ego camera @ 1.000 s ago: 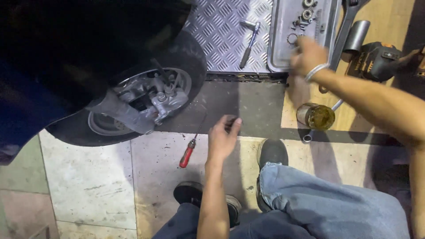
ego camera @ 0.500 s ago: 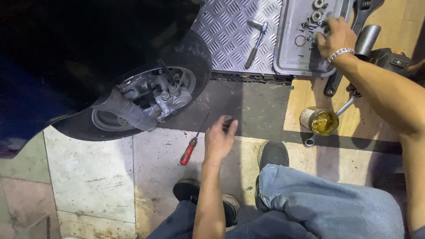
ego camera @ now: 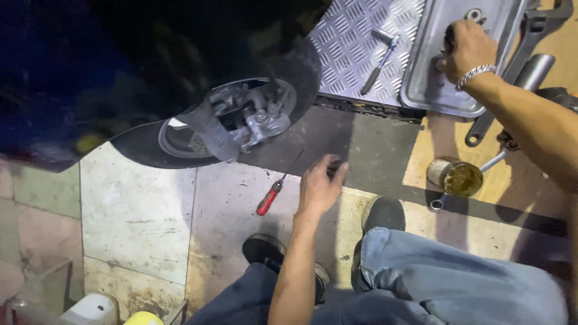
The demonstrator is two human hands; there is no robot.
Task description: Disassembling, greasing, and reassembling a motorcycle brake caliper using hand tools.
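Tiled floor (ego camera: 138, 210) under me, my left hand (ego camera: 319, 188) rests flat beside the red screwdriver (ego camera: 269, 199) while my right hand (ego camera: 466, 48) closes on something small I can't make out in the metal tray (ego camera: 430, 90); I'd pick slowly.

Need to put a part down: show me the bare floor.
Bare: pale tiles left of the red screwdriver; dark strip between left hand and checker plate. Crowded: tray under right hand, jar.

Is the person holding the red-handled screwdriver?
No: the red-handled screwdriver lies alone on the floor, the left hand rests beside it, and the right hand is up in the metal tray.
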